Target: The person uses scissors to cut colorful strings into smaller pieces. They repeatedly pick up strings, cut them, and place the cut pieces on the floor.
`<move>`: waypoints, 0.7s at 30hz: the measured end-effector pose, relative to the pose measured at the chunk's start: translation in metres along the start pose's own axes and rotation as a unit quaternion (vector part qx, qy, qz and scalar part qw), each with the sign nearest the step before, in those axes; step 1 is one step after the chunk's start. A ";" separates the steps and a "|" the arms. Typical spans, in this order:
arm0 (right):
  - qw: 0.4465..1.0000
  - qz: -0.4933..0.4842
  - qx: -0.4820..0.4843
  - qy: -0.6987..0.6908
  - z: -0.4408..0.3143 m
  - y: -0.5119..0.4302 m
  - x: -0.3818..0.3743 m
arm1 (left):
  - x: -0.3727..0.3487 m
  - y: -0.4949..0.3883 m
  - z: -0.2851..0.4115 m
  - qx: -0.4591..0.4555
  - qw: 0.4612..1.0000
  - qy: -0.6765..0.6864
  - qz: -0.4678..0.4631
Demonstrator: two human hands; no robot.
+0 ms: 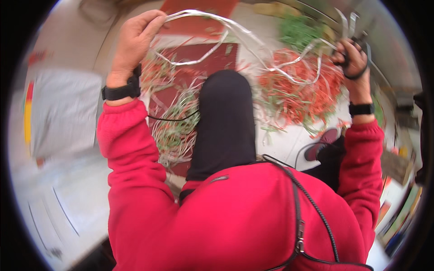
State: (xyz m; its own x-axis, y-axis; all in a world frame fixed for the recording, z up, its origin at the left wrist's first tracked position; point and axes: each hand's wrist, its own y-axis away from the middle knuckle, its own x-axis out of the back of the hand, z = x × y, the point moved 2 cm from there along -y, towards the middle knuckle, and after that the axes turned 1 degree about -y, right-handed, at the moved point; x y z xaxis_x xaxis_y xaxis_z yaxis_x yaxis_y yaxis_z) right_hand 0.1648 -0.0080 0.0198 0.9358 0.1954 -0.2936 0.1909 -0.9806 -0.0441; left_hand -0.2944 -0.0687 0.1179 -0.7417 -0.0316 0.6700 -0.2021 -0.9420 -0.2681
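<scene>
My left hand point(139, 37) pinches one end of a bundle of shiny white plastic strips point(251, 35) between thumb and fingers. The strips arc across to the right and sag in loose loops. In my right hand point(354, 59) is a pair of scissors point(347, 25) with black handles, blades spread and pointing up. The far part of the strips reaches the fingers of that same hand; whether they are gripped there is hard to tell. Below the strips lies a heap of red-orange plastic strips point(305, 91).
White and green strips point(178, 125) lie tangled on dark red mats point(210, 54) left of my knee point(225, 118). A green heap point(300, 30) sits farther off. At left stands a grey-covered object point(64, 111). A thin black cable point(173, 118) runs by my left arm.
</scene>
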 end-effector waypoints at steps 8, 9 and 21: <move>0.984 -0.076 -0.161 -0.018 0.144 -0.051 -0.128 | 0.132 0.317 -0.115 0.275 0.918 -0.285 0.018; 0.978 -0.090 -0.186 -0.016 0.163 -0.049 -0.147 | 0.137 0.352 -0.124 0.326 0.897 -0.299 -0.003; 0.893 -0.268 -0.151 0.329 0.334 -0.015 -0.238 | 0.063 0.580 -0.258 0.532 0.801 -0.267 -0.070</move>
State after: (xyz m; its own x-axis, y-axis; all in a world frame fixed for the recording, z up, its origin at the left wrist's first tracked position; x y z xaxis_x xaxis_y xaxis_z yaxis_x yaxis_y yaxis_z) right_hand -0.1595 -0.0445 -0.2283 0.6388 0.6989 0.3217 0.6416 -0.7147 0.2786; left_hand -0.6236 -0.5304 -0.1736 -0.3236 0.2284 0.9182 0.6100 -0.6915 0.3870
